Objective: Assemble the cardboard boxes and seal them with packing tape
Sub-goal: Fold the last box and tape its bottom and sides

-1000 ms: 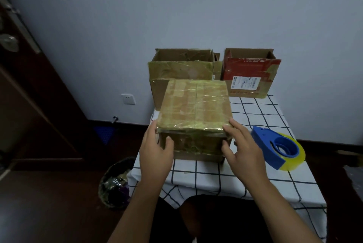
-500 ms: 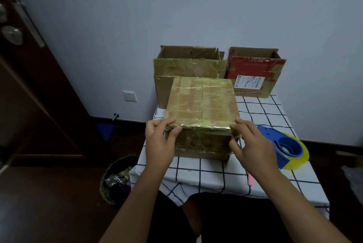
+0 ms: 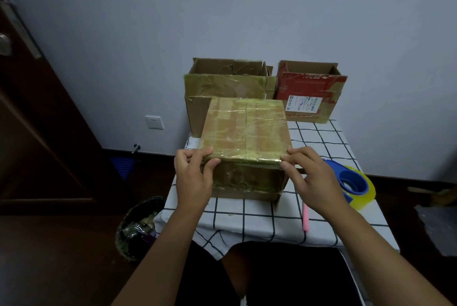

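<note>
The left hand (image 3: 192, 177) pinches the near left top corner of the taped box (image 3: 246, 130) on the table (image 3: 259, 221); the right hand (image 3: 312, 177) pinches its near right corner, just beside the tape dispenser (image 3: 352, 183).

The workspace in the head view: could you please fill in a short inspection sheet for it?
Surface: small table under a white cloth with a dark grid.
Job's things: taped box in front, top flaps closed; two open-topped boxes behind, a brown box and a red box; blue tape dispenser with yellowish tape to the right.
Clutter: pink stick near the front edge.
Grips: left hand and right hand each pinch a near top corner of the taped box.
Cables: nothing seen.
Surroundings: waste bin on the floor, wall socket, dark door at left.
</note>
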